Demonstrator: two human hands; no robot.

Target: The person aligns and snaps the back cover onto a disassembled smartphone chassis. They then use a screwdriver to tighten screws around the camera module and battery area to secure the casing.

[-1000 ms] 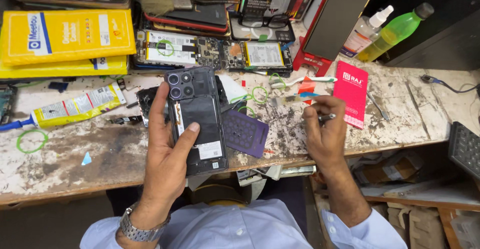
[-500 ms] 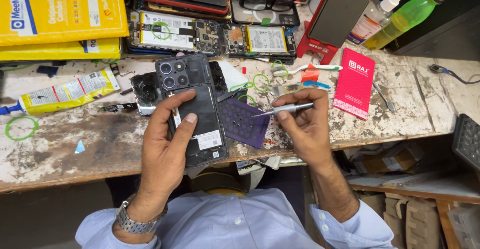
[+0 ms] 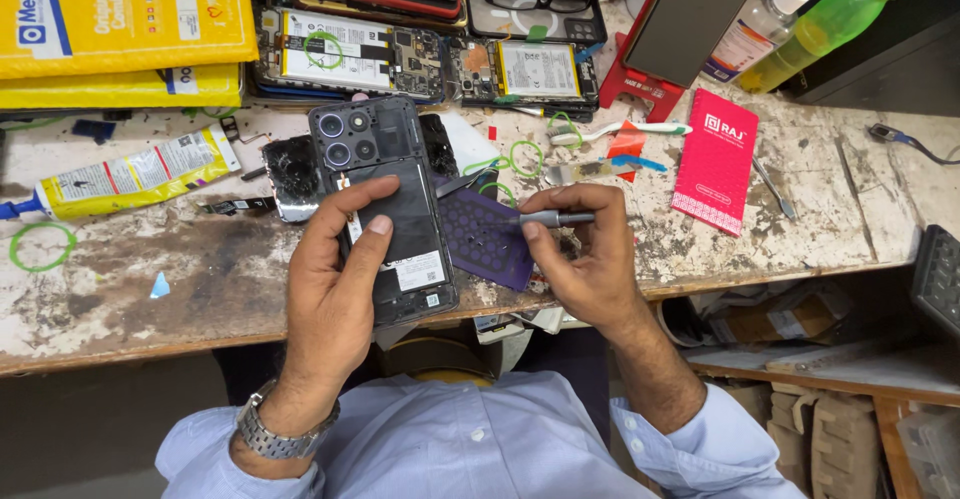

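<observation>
1. Black phone point(image 3: 385, 209), back cover off and camera end pointing away, sits clamped in the left hand point(image 3: 335, 279): thumb across the middle, fingers wrapped beneath.
2. Right hand point(image 3: 585, 264) pinches a slim grey screwdriver point(image 3: 550, 219) between thumb and fingertips, its tip aimed left over the purple mat point(image 3: 490, 239).
3. Since half a second ago the screwdriver has dropped from up near the green loops to just above the mat, and it now lies flatter; the phone has barely moved.
4. Hands are apart, with the mat between them.
5. Underneath, a worn, stained white workbench point(image 3: 200, 269), with a yellow glue tube point(image 3: 130, 174) to the left and a green rubber ring point(image 3: 42, 246) further out.
6. Behind the phone lie two opened phones point(image 3: 350, 54) showing their batteries; yellow boxes point(image 3: 120, 19) are stacked far left.
7. To the right, a pink packet point(image 3: 715, 159), a white toothbrush point(image 3: 620, 131) and a green bottle point(image 3: 825, 24).
8. Bare bench shows left of the phone; the front edge runs just under both wrists, with shelves point(image 3: 830, 359) below on the right.
</observation>
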